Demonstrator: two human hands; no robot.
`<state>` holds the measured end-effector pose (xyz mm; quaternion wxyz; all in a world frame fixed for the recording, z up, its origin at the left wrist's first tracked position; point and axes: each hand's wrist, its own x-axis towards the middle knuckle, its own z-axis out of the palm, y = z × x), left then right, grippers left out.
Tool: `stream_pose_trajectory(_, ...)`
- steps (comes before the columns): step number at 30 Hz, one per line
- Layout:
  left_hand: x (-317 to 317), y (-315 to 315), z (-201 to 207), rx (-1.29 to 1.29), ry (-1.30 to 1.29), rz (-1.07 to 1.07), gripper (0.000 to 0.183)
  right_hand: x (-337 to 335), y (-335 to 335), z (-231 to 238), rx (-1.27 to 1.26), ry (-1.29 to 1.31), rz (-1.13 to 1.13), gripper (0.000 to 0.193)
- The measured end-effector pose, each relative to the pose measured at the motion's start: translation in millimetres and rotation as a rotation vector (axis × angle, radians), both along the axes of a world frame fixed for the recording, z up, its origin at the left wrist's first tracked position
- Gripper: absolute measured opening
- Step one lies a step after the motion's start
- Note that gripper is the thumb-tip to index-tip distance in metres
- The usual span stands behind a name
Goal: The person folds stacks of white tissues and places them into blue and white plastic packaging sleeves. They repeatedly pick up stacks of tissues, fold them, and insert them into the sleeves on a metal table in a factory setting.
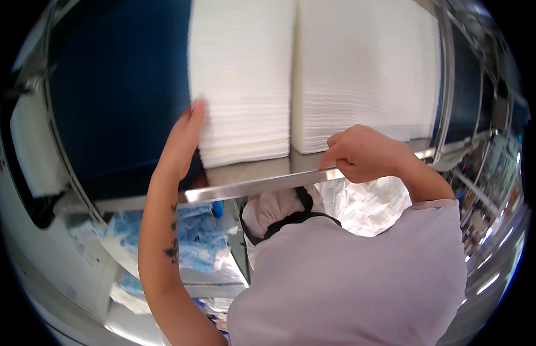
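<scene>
Left hand (184, 138) pressed flat and open against the side of the left stack of white sheets (242, 81) on the steel shelf (250, 185), gripping nothing. Right stack (366, 69) standing just beside, apparently already squared. Right hand (363, 154) curled loosely at shelf's front edge, apparently empty; left stack seemingly unaligned yet.

Bright, even light from above and front. White paper stacks (245, 81) near blown out, sheet edges only faintly resolved. Hard glare streak along the metal shelf edge (250, 185). Soft motion blur on the left hand (184, 141); right hand (366, 153) sharper. Deep shadow on the blue back panel (118, 86). Strong fisheye bending of straight edges toward the rim, black corners. Smeared, streaked highlights at lower right (487, 259).
</scene>
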<state>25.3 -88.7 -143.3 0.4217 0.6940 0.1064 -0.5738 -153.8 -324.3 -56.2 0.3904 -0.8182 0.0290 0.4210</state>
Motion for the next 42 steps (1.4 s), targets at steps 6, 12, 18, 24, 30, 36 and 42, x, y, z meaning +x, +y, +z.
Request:
stream_pose_trajectory(6,-6,-4,-1,-0.098,0.175,0.111,0.072,-59,-13,14,0.448,0.128,-0.215,0.013)
stream_pose_trajectory(12,-7,-13,-2,-0.007,0.24,0.057,0.075,-156,4,-34,0.323,0.329,-0.308,0.017)
stream_pose_trajectory(18,7,-49,12,-0.043,-0.183,0.177,0.073,-302,-1,-133,-0.127,0.493,-1.068,0.017)
stream_pose_trajectory(24,8,-58,1,-0.32,-0.014,0.136,0.07,-500,-21,-125,-1.112,0.527,-0.705,0.015)
stream_pose_trajectory(30,0,-34,16,-0.154,-0.242,0.116,0.077,-525,-16,-105,-1.074,1.068,-0.615,0.051)
stream_pose_trajectory(36,-51,11,72,-0.337,-0.805,0.185,0.052,-435,-27,-199,-0.783,0.852,-0.541,0.033)
stream_pose_trajectory(42,-107,146,119,-0.342,-1.401,0.254,0.042,-438,-13,-188,-0.55,1.128,-0.422,0.038)
